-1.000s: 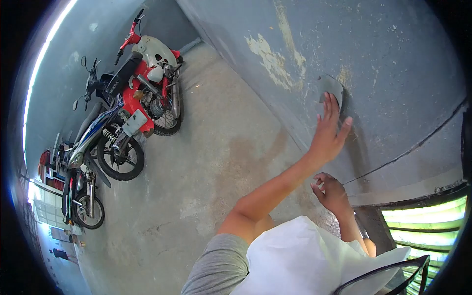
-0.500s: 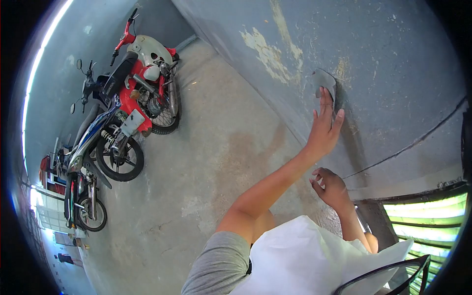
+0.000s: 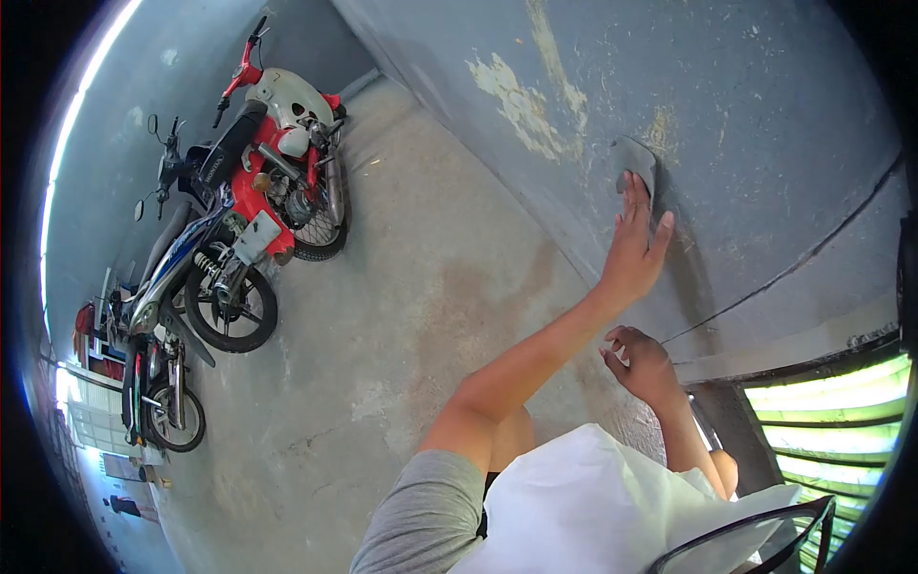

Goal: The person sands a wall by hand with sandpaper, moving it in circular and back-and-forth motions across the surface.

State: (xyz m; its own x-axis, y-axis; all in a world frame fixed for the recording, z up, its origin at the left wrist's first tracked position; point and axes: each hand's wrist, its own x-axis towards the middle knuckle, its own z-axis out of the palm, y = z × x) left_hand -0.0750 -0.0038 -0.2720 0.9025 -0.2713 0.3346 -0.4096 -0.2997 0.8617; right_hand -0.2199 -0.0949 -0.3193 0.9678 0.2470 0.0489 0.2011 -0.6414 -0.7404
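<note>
My left hand (image 3: 633, 251) lies against the grey-blue wall (image 3: 765, 172) with its fingers stretched out. Under the fingertips is a small grey sheet (image 3: 635, 165), which looks like sandpaper. Its far edge curls a little off the wall. Just beyond the sheet, a scuffed yellowish patch (image 3: 662, 134) marks the paint. Lower down, close to my body, my right hand (image 3: 647, 370) hangs in the air with loosely bent fingers. A gap shows between its thumb and fingers, and I see nothing in it.
Several motorcycles stand at the left, the nearest a red one (image 3: 256, 199). Bare concrete floor (image 3: 382, 316) runs between them and the wall. Peeling paint (image 3: 516, 105) and a long crack (image 3: 808, 253) mark the wall. Bright louvres (image 3: 837, 421) are at lower right.
My left hand and the grey sheet have shifted slightly along the wall, a little rightward and downward in view. My right hand has hardly moved.
</note>
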